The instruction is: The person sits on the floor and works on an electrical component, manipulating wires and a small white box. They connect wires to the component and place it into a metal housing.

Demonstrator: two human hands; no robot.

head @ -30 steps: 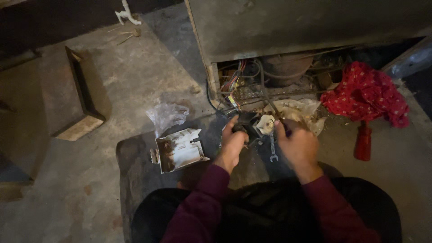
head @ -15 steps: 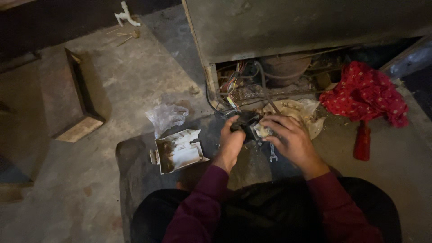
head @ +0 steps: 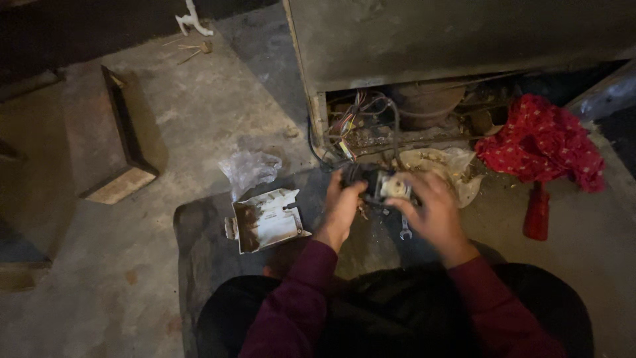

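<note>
Head view, looking down at a concrete floor (head: 165,132) in dim light. Left hand (head: 342,207) and right hand (head: 430,209) raised together just in front of the open base of a grey appliance cabinet (head: 457,40). Between them, a small dark electrical part (head: 379,184) with a pale face, clamped from both sides: left fingers curled around its left end, right fingers wrapped over its right end and top. Exact finger placement blurred. Dark cable running from the part's left end back toward the cabinet opening.

Inside the opening: a tangle of coloured wires (head: 358,122) at left, a rounded dark compressor body (head: 427,103) at centre. Just behind the hands, on the floor at the opening's edge, a crumpled pale plastic bag (head: 440,162).

Below the right hand, lying flat on the floor, a small spanner (head: 405,230). Left of the left hand, near but apart, a bent white metal cover plate (head: 268,219), stained brown along one side. Beyond it, a crumpled clear plastic wrapper (head: 250,169).

At right, a red patterned cloth (head: 540,142) heaped beside the opening; below it, a red-handled tool (head: 536,212) lying on the floor. Far left, a wooden block (head: 122,166) standing on edge. Maroon sleeves (head: 291,305) and dark trousers at bottom of frame.
</note>
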